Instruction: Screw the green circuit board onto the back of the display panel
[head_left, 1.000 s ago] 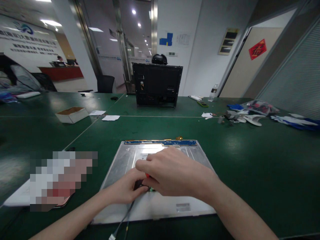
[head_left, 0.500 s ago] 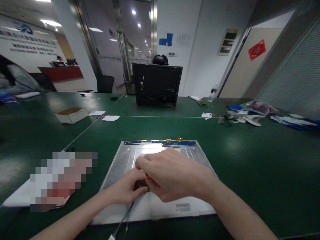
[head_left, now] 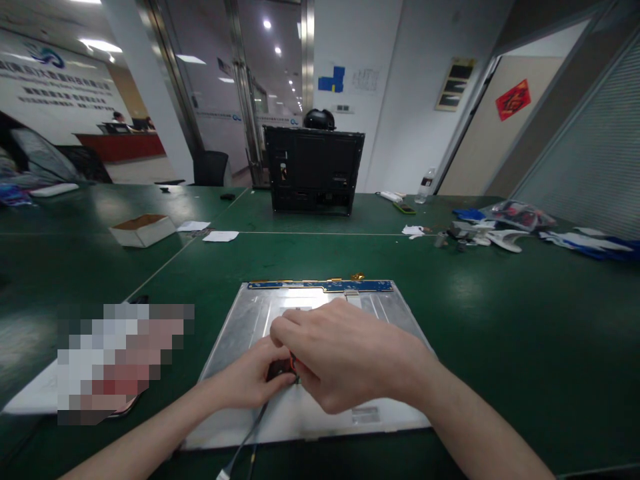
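A display panel [head_left: 400, 393] lies on its face, its pale metal back up, with a narrow blue circuit board [head_left: 300, 285] along the far edge. My left hand [head_left: 253, 373] rests on the panel, thumb and fingers closed about a small dark circuit board [head_left: 279, 369], mostly covered. A dark cable [head_left: 247, 437] runs from under that hand toward me. My right hand [head_left: 345, 353] is curled above and against the left fingertips, gripping a small tool with a red and black handle [head_left: 293, 361]. The tool's tip is hidden.
A black monitor housing [head_left: 315, 170] stands at the back, with a person's dark hair behind it. On the left are a white box [head_left: 143, 231], paper sheets [head_left: 221, 236] and a blurred-out item [head_left: 120, 360]. Bags and loose parts [head_left: 520, 217] lie far right, near a bottle [head_left: 425, 187].
My right hand has turned very slightly at the wrist, and the red of the tool shows a little differently. My left hand and the panel stay in place.
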`<state>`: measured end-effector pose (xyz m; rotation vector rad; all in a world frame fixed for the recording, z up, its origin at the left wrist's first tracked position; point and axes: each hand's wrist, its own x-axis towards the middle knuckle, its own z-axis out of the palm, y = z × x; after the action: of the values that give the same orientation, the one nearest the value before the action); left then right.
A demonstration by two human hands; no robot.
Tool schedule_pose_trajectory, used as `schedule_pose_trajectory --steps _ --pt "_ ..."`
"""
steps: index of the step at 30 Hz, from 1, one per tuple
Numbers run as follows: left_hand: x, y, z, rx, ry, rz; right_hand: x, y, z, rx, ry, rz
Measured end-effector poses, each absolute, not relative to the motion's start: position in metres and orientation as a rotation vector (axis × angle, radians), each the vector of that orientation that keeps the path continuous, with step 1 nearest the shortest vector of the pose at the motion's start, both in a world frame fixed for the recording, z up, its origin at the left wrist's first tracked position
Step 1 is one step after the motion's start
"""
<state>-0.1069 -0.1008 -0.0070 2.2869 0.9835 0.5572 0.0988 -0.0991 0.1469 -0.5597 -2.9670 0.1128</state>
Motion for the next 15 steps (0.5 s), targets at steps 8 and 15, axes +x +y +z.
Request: schedule_pose_trajectory --steps 8,15 --pt "-0.103 -0.103 0.004 2.256 0.994 0.564 0.097 -0.097 0.141 -0.718 -2.92 -0.095" --pt "-0.105 -0.101 0.001 2.285 0.971 0.535 0.1 -0.095 0.145 -0.623 -2.986 0.093"
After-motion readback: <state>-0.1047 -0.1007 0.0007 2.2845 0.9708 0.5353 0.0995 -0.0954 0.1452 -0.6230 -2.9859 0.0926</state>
